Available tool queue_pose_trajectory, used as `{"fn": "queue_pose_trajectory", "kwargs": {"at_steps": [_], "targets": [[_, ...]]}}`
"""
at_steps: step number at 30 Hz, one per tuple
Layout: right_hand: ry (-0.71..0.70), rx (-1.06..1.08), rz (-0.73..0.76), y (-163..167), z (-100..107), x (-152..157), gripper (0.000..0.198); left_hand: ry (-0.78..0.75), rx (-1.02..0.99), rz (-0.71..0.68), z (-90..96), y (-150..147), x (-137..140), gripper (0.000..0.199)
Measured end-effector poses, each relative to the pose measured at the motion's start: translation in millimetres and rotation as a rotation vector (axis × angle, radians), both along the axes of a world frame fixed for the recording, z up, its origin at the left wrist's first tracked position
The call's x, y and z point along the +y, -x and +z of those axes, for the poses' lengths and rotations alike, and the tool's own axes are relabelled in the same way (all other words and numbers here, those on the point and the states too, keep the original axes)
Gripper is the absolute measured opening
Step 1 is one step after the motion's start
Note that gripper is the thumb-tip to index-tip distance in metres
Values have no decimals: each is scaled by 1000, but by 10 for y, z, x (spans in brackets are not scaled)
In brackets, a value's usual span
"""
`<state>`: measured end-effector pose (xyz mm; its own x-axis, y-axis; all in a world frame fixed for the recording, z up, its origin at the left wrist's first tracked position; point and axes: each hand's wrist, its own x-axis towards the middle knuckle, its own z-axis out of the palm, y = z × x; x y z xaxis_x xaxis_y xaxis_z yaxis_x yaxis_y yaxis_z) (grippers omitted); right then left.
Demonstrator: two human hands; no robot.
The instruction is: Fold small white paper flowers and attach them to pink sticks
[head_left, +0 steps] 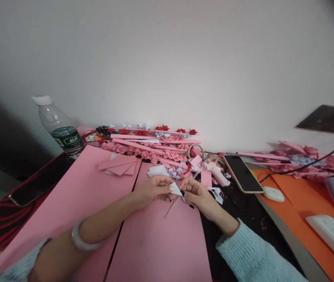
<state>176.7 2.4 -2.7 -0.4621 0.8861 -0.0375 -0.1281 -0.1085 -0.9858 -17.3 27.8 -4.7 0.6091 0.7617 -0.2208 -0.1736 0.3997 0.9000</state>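
Above the pink sheet, my left hand [157, 192] pinches a small pale folded piece of paper [175, 188] between thumb and fingers. My right hand [198, 196] is closed at the paper's right corner, its fingertips pressed together there. A thin pale stick-like piece [170, 208] points down and left from beneath the fingers; which hand holds it cannot be made out. Just behind my hands lie white paper pieces [158, 170]. A pink glue gun [216, 172] rests beyond my right hand.
Pink sheets [78, 203] cover the table, with pink paper squares [120, 164] on top. Paper flowers [143, 150] and pink rods line the wall. A water bottle [64, 133] stands left. Rightward are a tape roll [195, 145], phone [243, 174] and orange sheets [296, 196].
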Motion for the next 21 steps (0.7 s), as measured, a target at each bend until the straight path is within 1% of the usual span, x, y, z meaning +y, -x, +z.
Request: {"fn": "queue_pose_trajectory", "kwargs": {"at_steps": [6,12,15,21], "targets": [[-115,-8,-21,-4,-13,0,21,3,34,-22,46,-7,-4,33],[-110,-127,-14,-14,-18,0,12,-68,77,-70,18,-6,-9,33],[-122,-144,-27,7,10,-6,15,-89,91,-73,8,-11,-14,31],[-189,-237,-112,63,70,-45,22,-123,99,-118,-16,-18,-15,29]]}}
